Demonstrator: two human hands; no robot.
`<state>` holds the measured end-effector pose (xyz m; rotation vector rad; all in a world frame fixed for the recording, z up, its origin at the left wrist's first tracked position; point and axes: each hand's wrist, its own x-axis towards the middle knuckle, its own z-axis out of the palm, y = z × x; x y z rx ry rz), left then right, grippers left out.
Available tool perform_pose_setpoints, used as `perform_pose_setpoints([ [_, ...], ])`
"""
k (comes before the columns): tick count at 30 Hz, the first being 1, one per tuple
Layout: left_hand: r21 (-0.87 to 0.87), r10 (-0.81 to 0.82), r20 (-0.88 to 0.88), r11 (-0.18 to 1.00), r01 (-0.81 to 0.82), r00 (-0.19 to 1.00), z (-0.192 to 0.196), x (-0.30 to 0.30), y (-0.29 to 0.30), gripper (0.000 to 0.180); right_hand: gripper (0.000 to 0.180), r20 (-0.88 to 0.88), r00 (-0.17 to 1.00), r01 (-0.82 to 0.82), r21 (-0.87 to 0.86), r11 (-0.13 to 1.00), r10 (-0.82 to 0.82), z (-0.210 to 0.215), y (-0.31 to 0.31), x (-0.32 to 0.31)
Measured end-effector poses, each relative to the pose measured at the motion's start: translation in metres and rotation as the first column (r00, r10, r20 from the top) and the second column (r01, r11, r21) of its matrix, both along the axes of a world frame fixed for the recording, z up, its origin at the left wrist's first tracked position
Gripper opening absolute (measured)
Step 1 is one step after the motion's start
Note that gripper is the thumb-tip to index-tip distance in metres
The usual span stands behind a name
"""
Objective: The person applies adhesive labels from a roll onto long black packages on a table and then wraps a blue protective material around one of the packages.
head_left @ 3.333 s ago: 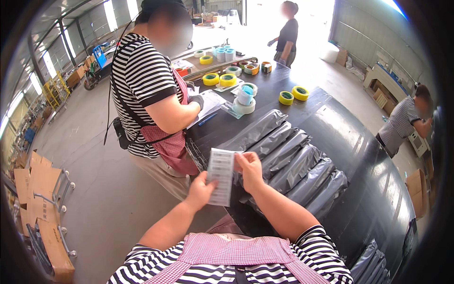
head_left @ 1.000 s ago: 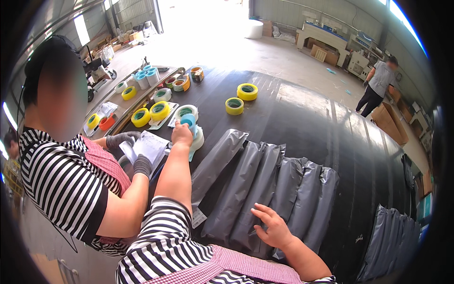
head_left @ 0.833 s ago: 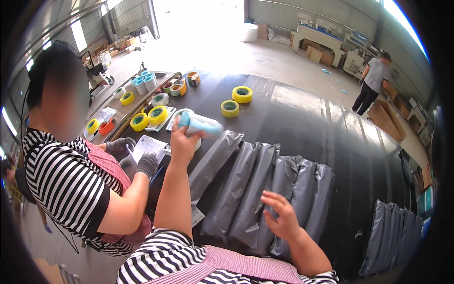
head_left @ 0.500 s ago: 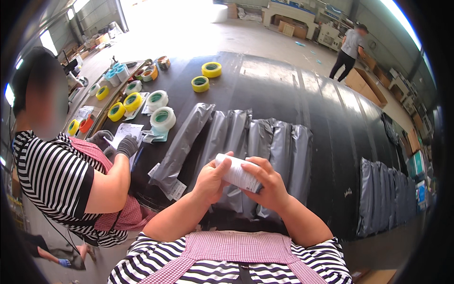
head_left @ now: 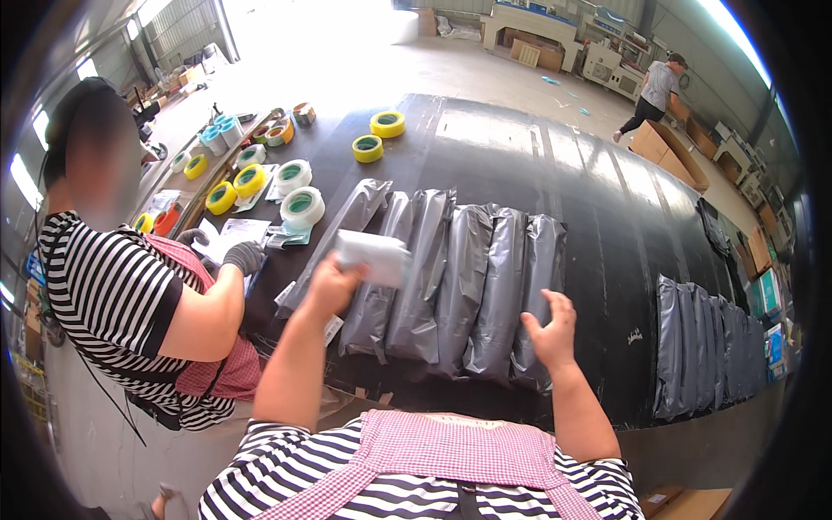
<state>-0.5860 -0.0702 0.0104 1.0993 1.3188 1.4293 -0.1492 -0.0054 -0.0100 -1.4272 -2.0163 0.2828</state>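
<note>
My left hand [head_left: 332, 288] grips a stack of white paper slips [head_left: 374, 256], smeared by motion, above the left part of a row of long grey plastic mailing bags [head_left: 414, 286]. With its fingers apart and nothing in them, my right hand [head_left: 553, 329] hovers at the lower part of the rightmost grey bag [head_left: 539, 277] in this row. Whether it touches the bag I cannot tell. The leftmost grey bag [head_left: 347, 212] lies slanted, and white labels show at its near end, partly behind my left arm.
At my left a co-worker's gloved hands [head_left: 243, 257] hold white papers [head_left: 238, 234]. Clear tape rolls [head_left: 302, 208] and yellow tape rolls [head_left: 387, 124] sit on the black table [head_left: 607, 243]. More grey bags [head_left: 685, 347] lie at right. Another person [head_left: 659, 94] is near a large carton [head_left: 666, 154].
My hands have parted: the left carried the slips leftward and up, the right let go and moved right. The co-worker leans a little nearer, and the far person has moved right.
</note>
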Motion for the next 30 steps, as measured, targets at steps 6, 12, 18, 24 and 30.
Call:
perform_pose_setpoints([
  [6,-0.481,-0.030,-0.273,0.870,-0.110,0.961,-0.070,-0.140,0.020,0.084,0.120,0.103,0.974,0.226,-0.447,0.866,-0.201,-0.040,0.031,-0.014],
  [12,-0.417,-0.177,-0.596,0.902,-0.114,0.784,-0.069,-0.099,0.031,0.071,0.120,0.097,0.973,0.229,-0.515,0.826,-0.209,-0.027,0.033,-0.008],
  [18,-0.397,-0.234,-0.735,0.910,-0.124,0.637,-0.056,-0.043,0.047,0.090,0.110,0.015,0.984,0.167,-0.381,0.909,-0.175,-0.035,0.034,0.008],
  [24,-0.315,-0.141,-0.701,0.941,-0.126,0.700,-0.073,-0.036,0.019,0.061,0.107,0.008,0.994,0.108,-0.344,0.933,-0.112,-0.044,0.045,0.021],
  [30,-0.378,-0.136,-0.631,0.913,-0.150,0.764,-0.061,-0.015,0.011,0.059,0.106,0.012,0.994,0.105,-0.389,0.915,-0.109,-0.040,0.049,0.029],
])
